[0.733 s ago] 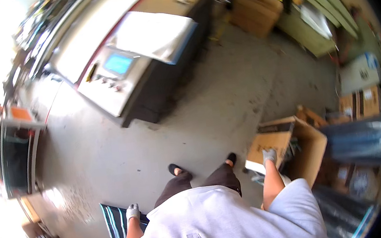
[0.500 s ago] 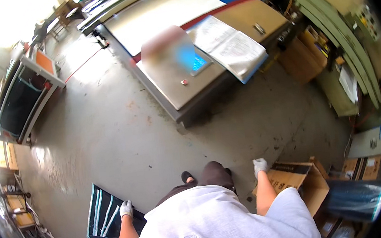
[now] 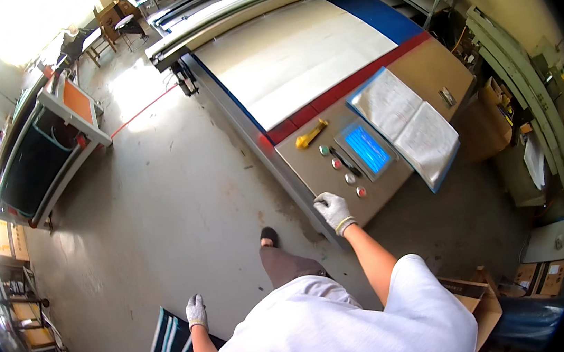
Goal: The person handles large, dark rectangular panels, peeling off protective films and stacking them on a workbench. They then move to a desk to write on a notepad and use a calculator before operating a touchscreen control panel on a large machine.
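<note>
My right hand, in a light knit glove, is over the near corner of the machine's control panel. Its fingers are curled in and nothing shows in them. Just beyond it are several round push buttons and a lit blue screen. My left hand, gloved too, hangs low on the left with its fingers stretched forward and holds nothing I can see. Beside it is a black sheet-like piece with pale stripes; the hand appears apart from it, and my arm hides part of it.
A yellow-handled tool and an open booklet lie on the panel. Behind them a white sheet covers the machine bed. A cardboard box is by my right side. A framed rack stands at left on the grey floor.
I have stepped forward, so the machine is nearer. My right hand has risen from beside the cardboard box to the panel corner. My left hand stays low, with the striped black piece now further back.
</note>
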`<state>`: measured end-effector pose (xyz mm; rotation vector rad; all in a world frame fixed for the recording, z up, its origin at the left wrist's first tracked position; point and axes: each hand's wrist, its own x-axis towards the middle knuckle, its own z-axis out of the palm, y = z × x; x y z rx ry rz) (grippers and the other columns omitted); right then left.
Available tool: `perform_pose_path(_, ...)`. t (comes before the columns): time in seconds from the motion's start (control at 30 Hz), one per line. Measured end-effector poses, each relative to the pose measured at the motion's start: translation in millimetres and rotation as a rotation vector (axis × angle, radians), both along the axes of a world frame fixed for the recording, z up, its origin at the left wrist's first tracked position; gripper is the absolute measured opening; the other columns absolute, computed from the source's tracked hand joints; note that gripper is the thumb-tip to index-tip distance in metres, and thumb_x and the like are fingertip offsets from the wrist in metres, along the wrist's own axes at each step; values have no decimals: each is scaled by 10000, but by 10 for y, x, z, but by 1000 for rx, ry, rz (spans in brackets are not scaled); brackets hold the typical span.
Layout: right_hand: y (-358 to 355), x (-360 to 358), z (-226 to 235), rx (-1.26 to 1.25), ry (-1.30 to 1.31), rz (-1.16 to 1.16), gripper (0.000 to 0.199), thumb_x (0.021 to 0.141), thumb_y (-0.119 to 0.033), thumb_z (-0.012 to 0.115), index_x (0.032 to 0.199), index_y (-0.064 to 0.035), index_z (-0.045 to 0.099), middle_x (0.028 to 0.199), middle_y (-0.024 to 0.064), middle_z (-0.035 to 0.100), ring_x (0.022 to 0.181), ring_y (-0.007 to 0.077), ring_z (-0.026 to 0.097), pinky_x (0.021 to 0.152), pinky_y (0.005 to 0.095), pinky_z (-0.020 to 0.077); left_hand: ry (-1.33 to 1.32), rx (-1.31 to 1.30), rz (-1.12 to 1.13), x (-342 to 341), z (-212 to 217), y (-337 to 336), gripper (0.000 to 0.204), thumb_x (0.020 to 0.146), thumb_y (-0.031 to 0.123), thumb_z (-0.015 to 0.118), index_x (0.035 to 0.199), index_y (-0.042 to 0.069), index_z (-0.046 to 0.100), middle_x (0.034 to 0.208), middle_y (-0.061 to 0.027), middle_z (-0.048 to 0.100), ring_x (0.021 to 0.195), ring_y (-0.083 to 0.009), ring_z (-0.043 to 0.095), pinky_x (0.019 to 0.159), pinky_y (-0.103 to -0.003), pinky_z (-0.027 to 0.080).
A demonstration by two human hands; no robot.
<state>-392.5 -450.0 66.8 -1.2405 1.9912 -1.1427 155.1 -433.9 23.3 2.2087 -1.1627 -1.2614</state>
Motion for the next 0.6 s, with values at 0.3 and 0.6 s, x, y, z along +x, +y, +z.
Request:
perform_pose_path(0.3, -2675, -156, 152, 4, 207, 47, 227, 779, -209, 721, 909, -57, 615, 881, 160, 640, 828, 341, 634, 737, 409, 518, 261, -83, -192, -1093, 802, -2916, 360, 924, 294, 559, 1029, -37, 652, 837, -106, 669, 724, -160, 613, 678, -302, 495)
perform_pose_path(0.6, -4447, -648, -68, 411, 447, -57, 362, 791, -235, 711, 1118, -118, 609, 1205, 138, 565, 1153, 323, 527, 956, 437, 447, 509, -110, -619, -4026, 530, -5343, 442, 904, 358, 599, 1117, -26, 641, 873, -113, 677, 779, -198, 622, 741, -327, 498)
